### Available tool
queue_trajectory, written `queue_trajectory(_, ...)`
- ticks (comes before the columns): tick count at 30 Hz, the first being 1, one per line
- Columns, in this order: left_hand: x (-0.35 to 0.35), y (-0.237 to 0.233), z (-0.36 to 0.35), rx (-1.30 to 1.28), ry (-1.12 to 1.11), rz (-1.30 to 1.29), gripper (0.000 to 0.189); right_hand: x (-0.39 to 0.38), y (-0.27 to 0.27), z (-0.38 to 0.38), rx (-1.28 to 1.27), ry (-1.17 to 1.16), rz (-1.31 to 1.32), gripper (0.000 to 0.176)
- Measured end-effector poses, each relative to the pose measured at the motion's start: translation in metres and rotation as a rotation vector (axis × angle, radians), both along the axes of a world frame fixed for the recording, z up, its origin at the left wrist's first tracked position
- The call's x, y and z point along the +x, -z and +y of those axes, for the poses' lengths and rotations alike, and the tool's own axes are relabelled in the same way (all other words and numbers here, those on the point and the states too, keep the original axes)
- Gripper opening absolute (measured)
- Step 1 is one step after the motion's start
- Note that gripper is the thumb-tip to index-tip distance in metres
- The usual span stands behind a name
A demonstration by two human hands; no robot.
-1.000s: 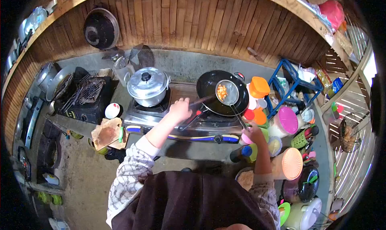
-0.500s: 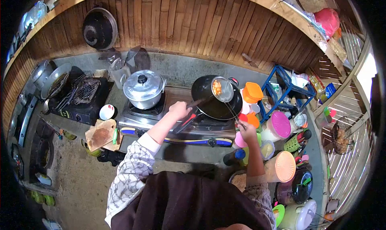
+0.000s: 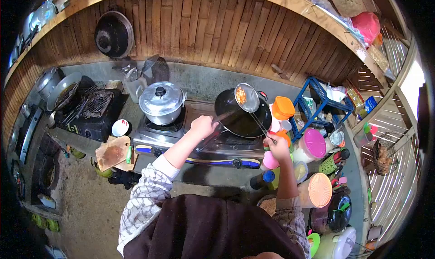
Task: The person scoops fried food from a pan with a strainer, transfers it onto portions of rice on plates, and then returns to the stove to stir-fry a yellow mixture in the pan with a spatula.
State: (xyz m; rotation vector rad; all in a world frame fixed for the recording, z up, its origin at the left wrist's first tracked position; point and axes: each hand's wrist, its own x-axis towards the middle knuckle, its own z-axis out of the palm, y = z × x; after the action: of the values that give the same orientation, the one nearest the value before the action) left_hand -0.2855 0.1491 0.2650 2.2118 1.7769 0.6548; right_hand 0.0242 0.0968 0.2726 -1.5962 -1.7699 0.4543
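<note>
A black wok (image 3: 235, 127) sits on the right burner of the stove. In my right hand (image 3: 277, 146), closed round its thin wire handle, is a strainer (image 3: 250, 101) holding small orange pieces (image 3: 240, 95); its bowl is over the far part of the wok. My left hand (image 3: 203, 127) is closed on the dark handle of a utensil (image 3: 225, 116) that reaches over the wok's left rim. The utensil's working end cannot be made out. A lidded silver pot (image 3: 161, 106) stands on the left burner, left of my left hand.
Left of the stove (image 3: 195, 155) are a cutting board (image 3: 112, 154), a small white bowl (image 3: 120, 127) and a black grill stove (image 3: 93, 112). Plastic containers, including one with a pink lid (image 3: 314, 142), crowd the right side near a blue rack (image 3: 317, 100).
The strainer has moved slightly up and left over the wok, with the orange pieces still in it. My left hand has shifted a little to the right.
</note>
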Motion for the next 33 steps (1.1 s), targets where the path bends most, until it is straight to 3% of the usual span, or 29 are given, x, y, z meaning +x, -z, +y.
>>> queue_trajectory(4, 0.004, -0.002, 0.0, 0.012, -0.01, -0.002, 0.034, -0.009, -0.029, -0.013, -0.067, 0.07, -0.007, 0.025)
queue_trajectory(11, 0.012, -0.008, -0.002, 0.038, -0.004, -0.001, 0.031, 0.005, -0.016, -0.011, 0.071, 0.019, -0.011, 0.025)
queue_trajectory(14, 0.012, -0.003, 0.002, 0.045, -0.019, -0.008, 0.032, -0.012, -0.057, -0.028, -0.002, 0.076, 0.074, 0.025)
queue_trajectory(17, 0.015, -0.004, 0.003, 0.029, -0.032, -0.008, 0.032, 0.006, -0.02, -0.01, 0.121, 0.021, -0.023, 0.025)
queue_trajectory(20, 0.019, -0.007, 0.001, 0.027, -0.026, -0.005, 0.032, 0.003, -0.008, -0.013, 0.073, 0.011, -0.066, 0.025)
queue_trajectory(28, 0.019, 0.002, 0.003, 0.006, -0.024, -0.028, 0.032, 0.0, -0.04, -0.018, 0.027, 0.033, -0.009, 0.024)
queue_trajectory(33, 0.021, 0.004, 0.007, 0.032, -0.004, -0.058, 0.032, 0.01, -0.002, -0.007, 0.038, -0.028, -0.039, 0.024)
